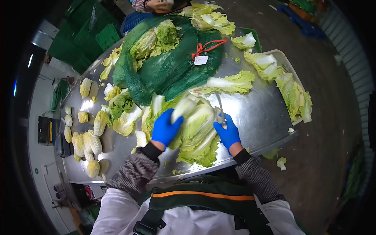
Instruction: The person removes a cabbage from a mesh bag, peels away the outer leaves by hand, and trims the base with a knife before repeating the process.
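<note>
A large napa cabbage (199, 123) lies on the metal table in front of me, its outer leaves spread loosely around it. My left hand (166, 127), in a blue glove, is closed on a pale outer leaf (184, 106) at the cabbage's left side; that leaf is blurred. In my right hand (228, 132), also blue-gloved, is a knife (220, 103), its blade pointing away from me. The right hand is beside the cabbage's right edge. Loose leaves (127, 121) lie left of the cabbage, and one long leaf (231, 82) lies beyond the knife.
A green mesh sack (168, 74) with a red tie holds cabbages behind my work. Trimmed cabbages (92, 143) stand at the left. Leaves hang over a pale crate (280, 56) at the table's right edge. Another person's hand (159, 4) shows at the far side.
</note>
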